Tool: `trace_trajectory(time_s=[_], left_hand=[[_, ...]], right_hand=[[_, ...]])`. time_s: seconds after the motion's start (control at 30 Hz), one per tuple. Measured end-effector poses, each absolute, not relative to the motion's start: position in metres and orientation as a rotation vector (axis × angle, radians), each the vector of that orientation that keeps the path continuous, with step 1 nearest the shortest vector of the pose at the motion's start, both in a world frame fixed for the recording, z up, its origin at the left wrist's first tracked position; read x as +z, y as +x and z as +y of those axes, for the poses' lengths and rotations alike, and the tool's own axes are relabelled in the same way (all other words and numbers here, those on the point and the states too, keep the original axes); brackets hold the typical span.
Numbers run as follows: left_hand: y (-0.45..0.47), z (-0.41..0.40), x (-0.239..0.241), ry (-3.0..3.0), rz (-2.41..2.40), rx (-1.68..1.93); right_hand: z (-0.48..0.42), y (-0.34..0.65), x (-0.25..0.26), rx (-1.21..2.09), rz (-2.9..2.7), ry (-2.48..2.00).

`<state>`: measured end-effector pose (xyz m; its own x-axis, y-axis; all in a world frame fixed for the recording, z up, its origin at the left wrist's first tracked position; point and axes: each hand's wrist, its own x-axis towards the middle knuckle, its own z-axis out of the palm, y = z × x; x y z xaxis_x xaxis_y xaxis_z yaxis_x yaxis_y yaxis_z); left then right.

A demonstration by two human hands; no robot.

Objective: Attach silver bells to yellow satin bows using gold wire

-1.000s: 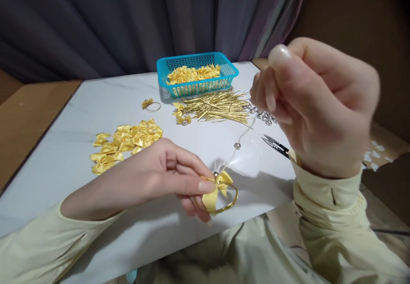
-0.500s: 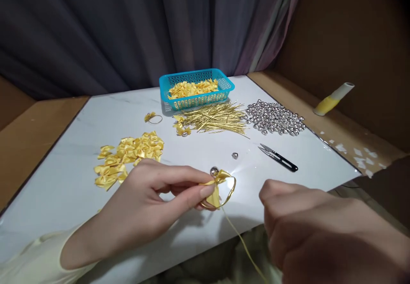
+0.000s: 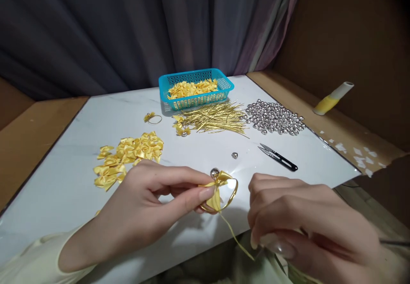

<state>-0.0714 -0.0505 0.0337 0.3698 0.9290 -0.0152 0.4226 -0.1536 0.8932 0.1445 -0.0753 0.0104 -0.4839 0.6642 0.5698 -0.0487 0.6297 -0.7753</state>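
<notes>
Since the earlier frames, the right hand [image 3: 307, 220] has dropped from the upper right to the lower right of the frame and edged inward, and the pale yellow thread [image 3: 231, 229], taut half a second ago, hangs in a soft curve. At left of centre, a spread of yellow bows [image 3: 141, 147] lies on the white tabletop [image 3: 70, 147], partly behind the left hand [image 3: 153, 203]. That hand's thumb and forefinger are clamped on one yellow bow [image 3: 223, 176] at lower centre, with a gold ring [image 3: 231, 200] curving round beside it and a round silver bead [image 3: 214, 172] at its upper edge. Keeping this pinch close to the knot, bow and ring pressed together, should stop either from twisting. From below the bow, the thread runs towards the right hand, whose fingers are curled; whether they grip it I cannot tell. Taking up the slack slowly, in line with the knot, would probably seat it better than a jerk, which might snag or pull the bow crooked. Just right of centre lies a loose heart-shaped bead [image 3: 235, 155], best kept out of the thread's path; further right, the black-handled snips [image 3: 283, 161] lie well apart from the thread.
</notes>
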Motion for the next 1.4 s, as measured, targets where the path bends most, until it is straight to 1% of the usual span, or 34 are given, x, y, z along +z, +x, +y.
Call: trace_trajectory(time_s=[0.3,0.53,0.73,1.0,1.17,1.27,1.4], left_hand=[[-0.069,-0.052,0.031,1.612,1.124,0.79],[-0.076,-0.045,0.027,1.823,1.072,0.717],[-0.077,-0.047,0.029,1.924,1.068,0.78],[-0.069,-0.049,0.03,1.581,1.007,0.737],[-0.066,-0.051,0.03,1.529,1.064,0.832],[-0.067,-0.051,0.031,1.636,1.056,0.798],[-0.065,-0.052,0.031,1.611,1.058,0.822]], right_hand=[[-0.073,0.138,-0.004,0.926,-1.703,-0.606],[-0.073,0.132,-0.009,0.901,-1.717,-0.664],[-0.073,0.128,-0.009,0.873,-1.73,-0.647],[-0.079,0.124,-0.007,0.899,-1.608,-0.885],[-0.08,0.122,-0.01,0.892,-1.55,-0.931],[-0.081,0.119,-0.011,0.836,-1.52,-0.97],[-0.084,0.11,-0.012,0.642,-1.538,-0.972]])
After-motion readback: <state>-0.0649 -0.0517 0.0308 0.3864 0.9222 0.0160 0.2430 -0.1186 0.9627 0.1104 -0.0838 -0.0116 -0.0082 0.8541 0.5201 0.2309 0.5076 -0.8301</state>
